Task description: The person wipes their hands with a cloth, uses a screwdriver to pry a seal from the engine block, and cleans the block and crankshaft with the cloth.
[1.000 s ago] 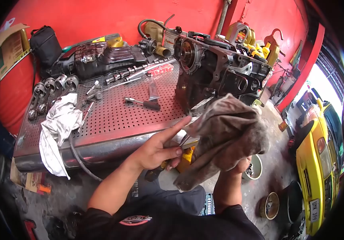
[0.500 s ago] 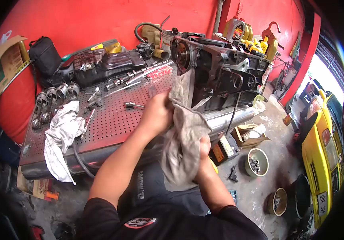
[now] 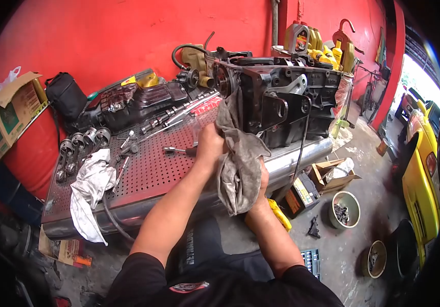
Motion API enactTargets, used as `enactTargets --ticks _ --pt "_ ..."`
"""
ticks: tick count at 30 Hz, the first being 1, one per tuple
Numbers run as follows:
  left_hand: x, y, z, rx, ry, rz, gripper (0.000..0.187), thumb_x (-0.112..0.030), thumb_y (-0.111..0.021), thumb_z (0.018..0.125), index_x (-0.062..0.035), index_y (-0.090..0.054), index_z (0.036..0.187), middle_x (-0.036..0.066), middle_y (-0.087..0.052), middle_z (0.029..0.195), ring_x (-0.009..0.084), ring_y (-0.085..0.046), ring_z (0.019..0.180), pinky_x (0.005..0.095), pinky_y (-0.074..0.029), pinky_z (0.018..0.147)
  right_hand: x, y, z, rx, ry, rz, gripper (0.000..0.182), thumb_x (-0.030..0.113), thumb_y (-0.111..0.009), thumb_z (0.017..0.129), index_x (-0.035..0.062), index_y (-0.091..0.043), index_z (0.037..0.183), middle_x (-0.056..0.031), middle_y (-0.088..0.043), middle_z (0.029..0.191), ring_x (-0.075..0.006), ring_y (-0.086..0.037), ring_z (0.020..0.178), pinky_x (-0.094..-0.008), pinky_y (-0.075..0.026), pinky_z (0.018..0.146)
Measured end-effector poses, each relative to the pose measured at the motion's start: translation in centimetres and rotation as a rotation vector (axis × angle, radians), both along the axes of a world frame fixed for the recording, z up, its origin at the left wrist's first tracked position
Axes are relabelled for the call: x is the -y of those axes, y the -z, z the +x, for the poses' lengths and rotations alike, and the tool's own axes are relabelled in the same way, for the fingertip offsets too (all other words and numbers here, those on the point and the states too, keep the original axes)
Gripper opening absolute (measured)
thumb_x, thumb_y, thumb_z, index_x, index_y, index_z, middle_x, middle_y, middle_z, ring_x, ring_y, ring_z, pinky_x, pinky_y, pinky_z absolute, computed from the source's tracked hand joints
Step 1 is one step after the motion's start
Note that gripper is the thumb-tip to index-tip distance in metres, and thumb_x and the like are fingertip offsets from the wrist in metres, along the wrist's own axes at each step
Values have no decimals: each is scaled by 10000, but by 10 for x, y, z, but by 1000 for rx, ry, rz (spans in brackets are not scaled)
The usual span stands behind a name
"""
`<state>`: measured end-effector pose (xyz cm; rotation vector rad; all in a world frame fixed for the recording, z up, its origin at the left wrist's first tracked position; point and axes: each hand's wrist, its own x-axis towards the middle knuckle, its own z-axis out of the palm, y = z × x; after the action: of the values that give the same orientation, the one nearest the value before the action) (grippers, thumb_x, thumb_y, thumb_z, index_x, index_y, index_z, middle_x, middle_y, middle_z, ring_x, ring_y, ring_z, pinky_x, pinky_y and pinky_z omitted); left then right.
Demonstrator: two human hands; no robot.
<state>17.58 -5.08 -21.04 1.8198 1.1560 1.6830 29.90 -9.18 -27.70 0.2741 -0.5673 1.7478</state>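
A dirty grey rag (image 3: 241,169) hangs bunched between my two hands at the bench's front edge. My left hand (image 3: 212,145) is closed on its left side, and my right hand (image 3: 262,184) grips it from the right, with most of those fingers hidden behind the cloth. Just beyond stands a dark engine block (image 3: 286,102) with a pulley on its left end; the rag's upper end hangs in front of it. A ratchet wrench (image 3: 180,150) lies on the perforated bench top (image 3: 146,169), close to my left hand.
Left on the bench are a white rag (image 3: 93,176), several pistons with rods (image 3: 84,143), a camshaft (image 3: 171,115) and an oil pan (image 3: 143,100). Oil bottles (image 3: 302,38) stand behind the engine. A battery (image 3: 302,192), a bucket of parts (image 3: 345,210) and a yellow car (image 3: 419,174) are to the right.
The rag has drawn up into a tighter bundle, its lower end higher and no longer blurred. Both hands still grip it. The view has shifted slightly.
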Motion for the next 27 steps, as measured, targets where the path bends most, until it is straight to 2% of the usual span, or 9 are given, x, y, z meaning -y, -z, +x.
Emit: enactTargets --ticks 3,6,8,13,16,17,21,24,27 --pt "2 -8 -1 2 21 18 253 -138 -704 812 15 -713 1013 166 -748 905 219 -714 849 366 -524 767 5 -7 7 272 242 89 484 294 -458 1024 -9 -479 1401 -211 -610 1288 -313 -665 1067 -415 -556 950" --pt "12 -20 -7 -11 36 -8 226 -125 -682 841 8 -716 1020 149 -754 913 188 -696 850 355 -521 780 -2 3 13 815 670 334 462 255 -467 1017 -24 -485 1385 -211 -614 1279 -312 -663 1078 -419 -556 958" --pt "10 -22 -11 28 80 46 218 -117 -669 847 4 -719 1021 140 -757 914 184 -693 850 352 -521 786 -10 12 12 1035 875 457 449 229 -474 1010 -36 -489 1372 -211 -619 1268 -310 -662 1086 -420 -555 966" --pt "2 -35 -24 -75 135 -32 205 -56 -636 837 -3 -734 1009 148 -757 886 174 -695 817 343 -528 761 -7 2 8 1046 988 516 433 195 -491 999 -54 -498 1353 -209 -627 1251 -298 -658 1108 -412 -542 993" --pt "8 -36 -26 -151 47 -69 191 -58 -644 831 1 -731 992 171 -750 864 206 -719 817 357 -532 743 -6 7 6 1049 1013 554 427 187 -491 1001 -54 -498 1353 -197 -628 1254 -282 -657 1110 -404 -540 995" --pt "9 -35 -24 -151 16 -20 204 -68 -656 810 -9 -722 993 211 -729 869 300 -736 842 389 -537 744 -6 8 5 1057 1035 578 425 184 -490 1002 -55 -497 1354 -194 -628 1256 -278 -656 1110 -402 -539 996" --pt "8 -30 -15 -188 -116 3 216 -84 -660 772 -32 -711 975 251 -683 916 422 -676 919 446 -530 762 -6 6 7 1051 1021 583 430 185 -484 1008 -58 -491 1361 -191 -622 1268 -275 -651 1117 -403 -535 1001" --pt "7 -35 -17 -276 -172 -30 325 -113 -765 738 -47 -732 1055 191 -740 938 282 -738 904 364 -539 782 -3 2 3 929 871 462 452 215 -482 1009 -57 -488 1370 -197 -610 1292 -297 -643 1137 -424 -527 1013" --pt "12 -41 -21 -391 -243 93 242 -146 -681 795 -52 -715 1015 236 -697 885 415 -686 877 474 -524 764 1 -1 0 914 842 428 470 245 -476 1009 -52 -491 1374 -199 -601 1311 -312 -639 1149 -437 -520 1026"
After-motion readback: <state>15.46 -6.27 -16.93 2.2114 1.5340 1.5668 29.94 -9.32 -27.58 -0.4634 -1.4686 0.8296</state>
